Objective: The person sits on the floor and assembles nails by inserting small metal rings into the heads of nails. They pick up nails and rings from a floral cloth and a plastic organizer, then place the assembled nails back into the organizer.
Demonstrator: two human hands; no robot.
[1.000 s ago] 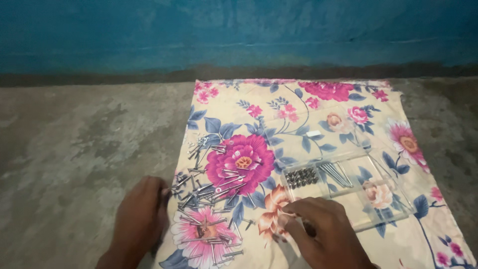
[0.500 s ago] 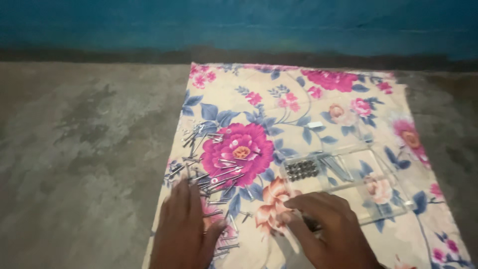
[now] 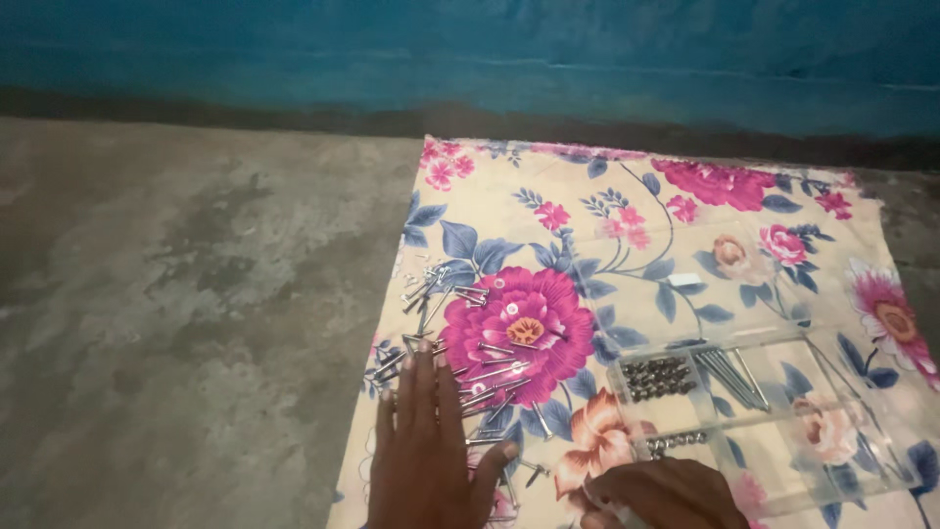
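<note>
Sorting is only partly done: many loose screws lie scattered on the floral cloth, while the clear tray just right of them holds a few small groups. Left hand rests flat, fingers spread, on the pile; right hand is curled at the tray's near edge, and I cannot tell what it holds.

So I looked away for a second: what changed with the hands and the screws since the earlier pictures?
The left hand slid from the cloth's left edge to the right and forward, now lying flat on the loose screws. The right hand stayed at the near edge of the clear tray, closed; what it holds is hidden. Tray and flowered cloth did not shift.
</note>
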